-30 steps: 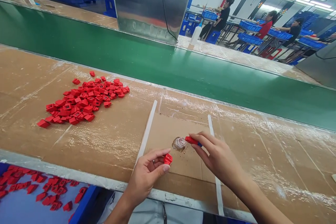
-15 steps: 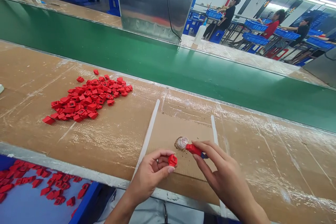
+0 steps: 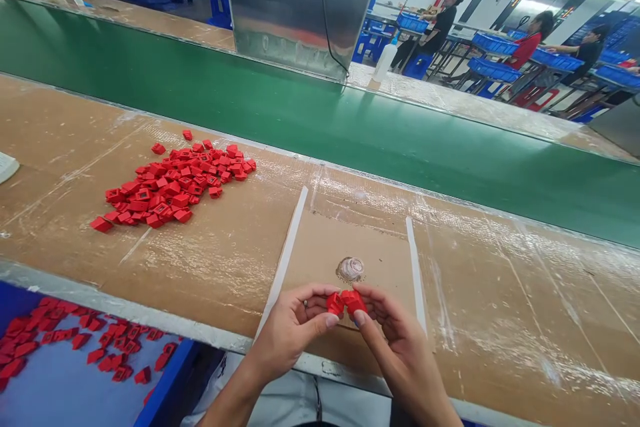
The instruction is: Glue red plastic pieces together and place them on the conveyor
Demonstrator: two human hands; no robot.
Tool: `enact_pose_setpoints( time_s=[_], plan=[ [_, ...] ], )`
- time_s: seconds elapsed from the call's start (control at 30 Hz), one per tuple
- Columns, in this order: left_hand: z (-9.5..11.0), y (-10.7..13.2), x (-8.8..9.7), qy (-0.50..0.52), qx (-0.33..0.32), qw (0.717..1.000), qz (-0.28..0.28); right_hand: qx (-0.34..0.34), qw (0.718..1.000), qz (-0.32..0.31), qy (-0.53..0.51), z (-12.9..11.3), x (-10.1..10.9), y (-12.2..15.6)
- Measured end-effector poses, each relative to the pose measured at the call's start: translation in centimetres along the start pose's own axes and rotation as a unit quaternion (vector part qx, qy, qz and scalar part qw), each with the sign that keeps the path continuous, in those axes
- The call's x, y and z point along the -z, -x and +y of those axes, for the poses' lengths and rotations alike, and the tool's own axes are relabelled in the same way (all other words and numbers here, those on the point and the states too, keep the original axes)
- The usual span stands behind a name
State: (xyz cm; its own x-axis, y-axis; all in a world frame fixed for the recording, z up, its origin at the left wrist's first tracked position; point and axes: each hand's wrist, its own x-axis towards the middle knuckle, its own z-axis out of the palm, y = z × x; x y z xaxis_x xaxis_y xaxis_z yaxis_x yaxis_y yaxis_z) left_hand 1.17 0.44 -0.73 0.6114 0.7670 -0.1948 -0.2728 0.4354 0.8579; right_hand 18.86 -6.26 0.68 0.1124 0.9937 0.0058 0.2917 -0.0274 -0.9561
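My left hand (image 3: 290, 330) pinches a small red plastic piece (image 3: 334, 303) between thumb and fingers. My right hand (image 3: 395, 340) grips a red tool-like piece (image 3: 354, 300) whose tip meets the left hand's red piece, both held low over the cardboard pad (image 3: 320, 260). Just beyond my fingers a small clear round cap (image 3: 351, 269) sits on the pad amid brown specks. A heap of red plastic pieces (image 3: 173, 183) lies on the table to the far left.
A blue tray (image 3: 60, 387) with several red pieces sits below the table's near edge at left. A green conveyor belt (image 3: 300, 113) runs behind the table, with a steel box (image 3: 295, 7) above it. People sit at blue crates far right.
My right hand drew the red tool back from the clear cap and brought it against the red piece in my left hand. The camera tilted slightly.
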Motion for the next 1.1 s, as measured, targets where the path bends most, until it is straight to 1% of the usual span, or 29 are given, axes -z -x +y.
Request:
enact_pose_setpoints(
  time_s=[0.3, 0.53, 0.63, 0.77, 1.0, 1.1],
  plan=[
    [-0.2, 0.1, -0.1, 0.019, 0.002, 1.0, -0.001, 0.041, 0.997, -0.009, 0.058, 0.2, 0.1, 0.1],
    [0.1, 0.2, -0.2, -0.002, -0.002, 1.0, -0.008, 0.076, 0.994, -0.019, 0.07, 0.0, 0.0, 0.1],
    [0.4, 0.3, -0.3, -0.047, -0.008, 0.999, -0.002, 0.091, 0.993, -0.024, 0.073, -0.1, -0.3, 0.1],
    [0.4, 0.5, -0.4, -0.133, -0.007, 0.991, 0.02, 0.104, 0.991, -0.009, 0.082, 0.2, -1.0, 0.4],
    [0.7, 0.6, -0.5, -0.254, -0.005, 0.967, 0.01, 0.13, 0.989, 0.013, 0.07, 1.8, -1.6, 0.9],
    [0.9, 0.5, -0.5, -0.277, -0.001, 0.961, 0.004, 0.131, 0.99, 0.005, 0.061, 2.1, -1.4, 0.9]
  ],
)
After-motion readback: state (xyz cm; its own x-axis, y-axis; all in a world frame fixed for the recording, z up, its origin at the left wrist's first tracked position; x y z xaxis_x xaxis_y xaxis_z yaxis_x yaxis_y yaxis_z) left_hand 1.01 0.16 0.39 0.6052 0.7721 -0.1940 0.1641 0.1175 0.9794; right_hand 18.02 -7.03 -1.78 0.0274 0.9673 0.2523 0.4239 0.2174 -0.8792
